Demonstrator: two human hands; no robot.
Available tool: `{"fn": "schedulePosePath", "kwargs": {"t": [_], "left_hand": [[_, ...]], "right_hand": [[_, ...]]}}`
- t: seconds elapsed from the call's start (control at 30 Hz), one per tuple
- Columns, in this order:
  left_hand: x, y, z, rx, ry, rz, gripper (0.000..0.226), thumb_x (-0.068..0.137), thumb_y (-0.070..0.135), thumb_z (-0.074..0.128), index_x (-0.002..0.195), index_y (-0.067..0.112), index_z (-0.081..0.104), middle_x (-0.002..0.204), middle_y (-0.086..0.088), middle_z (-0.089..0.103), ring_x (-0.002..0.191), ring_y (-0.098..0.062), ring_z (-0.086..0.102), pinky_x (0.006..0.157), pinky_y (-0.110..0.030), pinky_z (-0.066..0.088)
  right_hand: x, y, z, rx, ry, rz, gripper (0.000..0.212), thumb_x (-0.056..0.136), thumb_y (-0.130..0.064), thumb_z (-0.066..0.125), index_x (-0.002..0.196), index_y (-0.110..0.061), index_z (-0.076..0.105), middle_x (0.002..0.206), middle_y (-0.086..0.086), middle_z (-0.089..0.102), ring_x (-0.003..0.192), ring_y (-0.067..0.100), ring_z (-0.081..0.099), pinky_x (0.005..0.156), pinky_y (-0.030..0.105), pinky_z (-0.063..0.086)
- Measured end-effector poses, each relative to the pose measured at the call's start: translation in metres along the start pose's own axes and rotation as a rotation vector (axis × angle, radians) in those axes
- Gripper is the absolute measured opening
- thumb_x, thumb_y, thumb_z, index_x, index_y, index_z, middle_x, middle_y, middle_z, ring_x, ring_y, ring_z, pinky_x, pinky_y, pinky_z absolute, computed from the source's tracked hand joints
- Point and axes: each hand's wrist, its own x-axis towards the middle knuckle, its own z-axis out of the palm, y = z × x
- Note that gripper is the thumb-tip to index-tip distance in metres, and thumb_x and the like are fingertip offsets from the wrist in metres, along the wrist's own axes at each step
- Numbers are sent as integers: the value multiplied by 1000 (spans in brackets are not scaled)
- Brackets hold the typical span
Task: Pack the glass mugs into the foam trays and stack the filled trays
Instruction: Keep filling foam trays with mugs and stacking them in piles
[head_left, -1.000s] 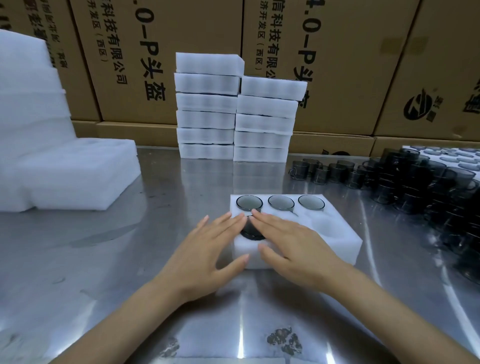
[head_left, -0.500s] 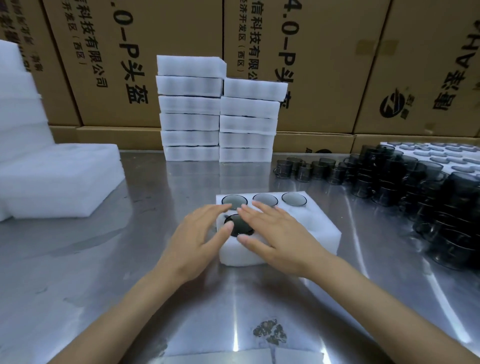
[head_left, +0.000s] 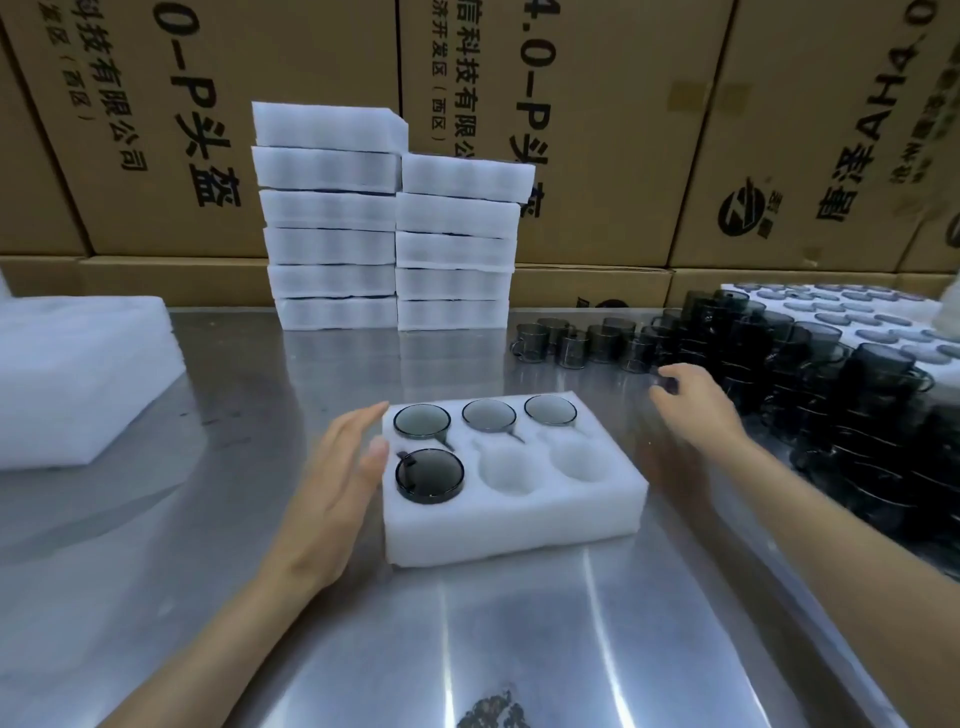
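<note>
A white foam tray (head_left: 514, 525) lies in the middle of the steel table. Its back row holds three smoky glass mugs (head_left: 488, 414), and a fourth mug (head_left: 429, 475) sits in the front left pocket. The two other front pockets are bare. My left hand (head_left: 343, 467) is flat with straight fingers against the tray's left side. My right hand (head_left: 693, 402) hovers to the right of the tray, fingers loosely curled, next to the loose dark mugs (head_left: 789, 358); it is blurred and seems to hold nothing.
Two stacks of foam trays (head_left: 384, 218) stand at the back centre against cardboard boxes (head_left: 597, 104). More foam blocks (head_left: 78, 374) sit at the left. Stacked mugs crowd the right side, with a foam sheet of mugs (head_left: 852, 306) behind them.
Both hands have come off the front left mug, which now sits in its pocket. My right hand has swung right toward the loose mugs; my left hand has slid to the tray's left side.
</note>
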Motion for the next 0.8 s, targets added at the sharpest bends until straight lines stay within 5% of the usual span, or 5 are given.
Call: {"fn": "schedulePosePath", "kwargs": {"t": [0.17,0.27,0.43,0.7,0.8], "left_hand": [[5,-4,2,15,19,-32,42,87,62,21,117,50,48,115,44,45,116,20,36,88,4,23],[7,-5,3,19,-5,-29,35,90,61,22,113,60,49,115,42,48,116,17,39,87,3,25],[8,-7,2,-8,-13,-76,33,87,65,22,110,68,45,118,41,48,117,15,40,91,-7,31],[8,-7,2,-15,-20,-115,33,86,65,19,105,71,45,112,43,47,113,13,42,90,-3,29],[6,-6,3,-19,-10,-120,31,90,59,21,107,62,47,110,45,47,113,14,42,89,0,28]], "right_hand": [[37,24,0,-131,-40,89,46,92,-28,51,137,-20,46,156,3,17,122,31,48,94,44,46],[54,24,0,-260,-77,118,46,92,-25,50,137,-23,45,154,5,24,126,33,44,94,45,46],[64,21,4,-349,-8,94,37,90,-16,50,128,-16,49,122,14,53,114,34,46,74,40,45],[16,-1,10,-248,148,-43,23,93,-43,46,97,-21,44,73,0,54,76,25,51,55,31,37],[-14,-4,10,-229,209,-91,34,93,-50,42,77,-23,53,65,-3,58,65,20,54,53,27,37]]}}
